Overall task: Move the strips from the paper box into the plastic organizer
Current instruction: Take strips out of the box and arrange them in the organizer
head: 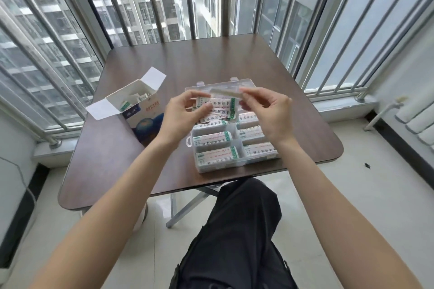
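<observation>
Above the organizer (234, 159), both hands (185, 112) (270, 112) pinch strips (218, 107).

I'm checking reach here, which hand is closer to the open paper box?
Left. The left hand is just right of the paper box; the right hand is farther right, above the plastic organizer.

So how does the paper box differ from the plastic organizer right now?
The paper box is opaque, white inside with blue print, while the plastic organizer is clear. The paper box is one open cavity with its flaps folded out and a few strips inside; the plastic organizer is split into compartments, those nearest the person each holding strips. The paper box sits to the left, untouched; both hands work above the plastic organizer. Both rest open on the brown table.
</observation>
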`<state>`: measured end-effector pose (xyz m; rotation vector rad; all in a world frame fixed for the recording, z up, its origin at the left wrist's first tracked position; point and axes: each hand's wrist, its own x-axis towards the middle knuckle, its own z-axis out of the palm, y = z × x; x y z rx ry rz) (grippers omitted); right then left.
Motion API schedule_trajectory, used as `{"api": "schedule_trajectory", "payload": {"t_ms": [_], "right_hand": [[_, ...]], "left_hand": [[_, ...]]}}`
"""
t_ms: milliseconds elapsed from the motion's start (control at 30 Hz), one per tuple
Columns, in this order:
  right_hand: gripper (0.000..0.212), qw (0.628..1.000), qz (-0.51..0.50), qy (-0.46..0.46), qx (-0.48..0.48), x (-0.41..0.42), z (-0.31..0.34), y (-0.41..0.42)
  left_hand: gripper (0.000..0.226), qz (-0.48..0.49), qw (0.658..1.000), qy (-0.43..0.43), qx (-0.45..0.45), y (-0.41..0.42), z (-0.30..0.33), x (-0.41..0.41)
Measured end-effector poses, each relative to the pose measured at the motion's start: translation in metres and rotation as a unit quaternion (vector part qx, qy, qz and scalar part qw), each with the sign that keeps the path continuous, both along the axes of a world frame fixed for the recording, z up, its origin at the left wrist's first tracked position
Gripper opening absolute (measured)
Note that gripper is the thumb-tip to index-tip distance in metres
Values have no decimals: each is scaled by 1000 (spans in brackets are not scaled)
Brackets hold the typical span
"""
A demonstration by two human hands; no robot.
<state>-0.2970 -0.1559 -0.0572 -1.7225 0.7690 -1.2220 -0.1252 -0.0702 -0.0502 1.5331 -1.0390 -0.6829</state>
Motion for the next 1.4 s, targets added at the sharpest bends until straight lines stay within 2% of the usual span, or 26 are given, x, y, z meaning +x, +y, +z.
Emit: {"api": "schedule_trajectory", "payload": {"t_ms": [100,300,433,533,600,633,700,800,867,967,1100,1400], "right_hand": [[17,998,15,60,-25,2,-8,2],[15,992,63,74,76,6,-9,0],[20,975,148,76,147,9,4,-3],[18,971,163,56,165,12,14,-9],[20,975,147,83,144,16,14,-17],[21,976,145,100,129,17,13,-20],[20,975,149,130,101,19,14,-26],[17,975,126,160,84,8,17,-41],[16,976,102,168,89,-9,14,-55],[17,974,71,198,82,-32,4,-68],[17,965,79,238,74,-36,-8,-69],[15,933,114,340,17,-38,-5,-73]], "left_hand": [[25,4,1000,6,-6,-1,-1,0],[24,-24,999,-1,-33,-1,-1,-6],[22,-33,997,-13,-62,-8,5,-5],[12,-40,999,18,-26,-14,9,-1],[27,-66,995,74,21,-17,11,8],[30,-78,993,75,37,-19,10,13],[25,-85,995,-20,43,-22,8,21],[36,-78,977,-199,20,-31,6,23],[35,-76,961,-264,-2,-37,6,19],[36,-106,938,-329,14,-50,2,9],[36,-133,916,-376,36,-63,-6,-5],[32,-166,901,-393,79,-69,-6,-11]]}}
